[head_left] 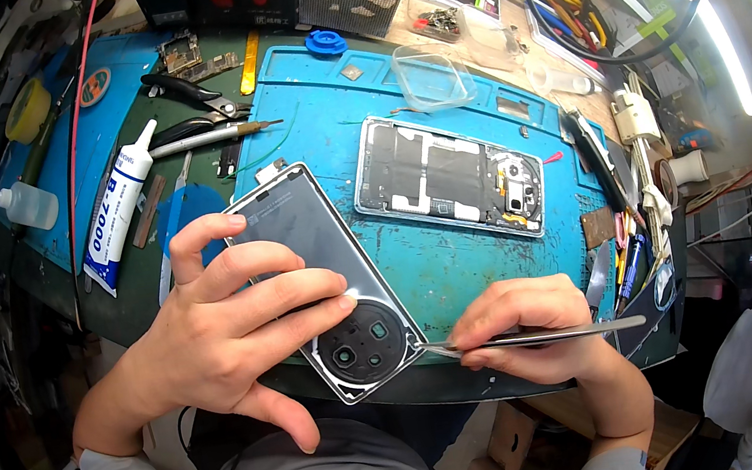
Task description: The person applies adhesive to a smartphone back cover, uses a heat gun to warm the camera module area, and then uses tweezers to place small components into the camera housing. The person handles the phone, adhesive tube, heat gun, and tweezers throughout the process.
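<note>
A phone's back cover (313, 229) lies slanted at the near edge of the blue work mat, inner side up, with a round black camera ring (373, 336) at its near end. Across its left part rests my left hand (220, 324), fingers spread on the cover and thumb held away from it. My right hand (527, 315) is closed round metal tweezers (563, 334). Their tips touch the cover's right rim beside the camera ring; whether they pinch anything is too small to tell. Beyond lies the opened phone body (450, 176), its inside parts showing.
A glue tube (120, 208), pliers (195, 107) and a small squeeze bottle (28, 207) lie on the left. A clear plastic box (433, 78) and a blue round lid (326, 43) are at the back. Knives and pens (630, 262) crowd the right edge.
</note>
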Demonstrator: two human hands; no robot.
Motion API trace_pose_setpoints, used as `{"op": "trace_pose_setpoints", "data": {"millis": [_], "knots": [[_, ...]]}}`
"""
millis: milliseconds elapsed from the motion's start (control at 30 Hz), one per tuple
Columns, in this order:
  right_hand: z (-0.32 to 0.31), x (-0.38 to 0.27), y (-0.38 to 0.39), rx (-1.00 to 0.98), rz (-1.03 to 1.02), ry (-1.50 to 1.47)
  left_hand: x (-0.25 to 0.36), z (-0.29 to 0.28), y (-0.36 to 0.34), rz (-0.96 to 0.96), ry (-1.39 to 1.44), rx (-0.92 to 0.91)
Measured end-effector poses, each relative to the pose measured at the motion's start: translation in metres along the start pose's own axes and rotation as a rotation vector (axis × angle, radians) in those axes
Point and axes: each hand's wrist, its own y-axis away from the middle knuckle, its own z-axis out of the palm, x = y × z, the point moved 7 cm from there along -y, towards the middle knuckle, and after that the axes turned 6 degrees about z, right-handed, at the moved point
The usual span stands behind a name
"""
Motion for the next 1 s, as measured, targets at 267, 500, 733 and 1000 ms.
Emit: {"op": "trace_pose_setpoints", "data": {"millis": [267,500,733,1000], "knots": [[-0.002,0.001,0.001,-0.044,-0.021,-0.069,0.0,0.001,0.001,0.001,-0.004,-0.018],[-0.009,0.001,0.01,-0.044,-0.054,-0.253,0.0,0.0,-0.001,-0.022,-0.02,-0.054],[0.006,-0.07,0.05,0.185,-0.4,0.321,0.029,-0.038,0.007,0.15,0.037,0.299],[0.094,-0.04,0.098,0.191,-0.383,0.03,0.113,0.052,0.026,-0.298,1.152,0.25]]}}
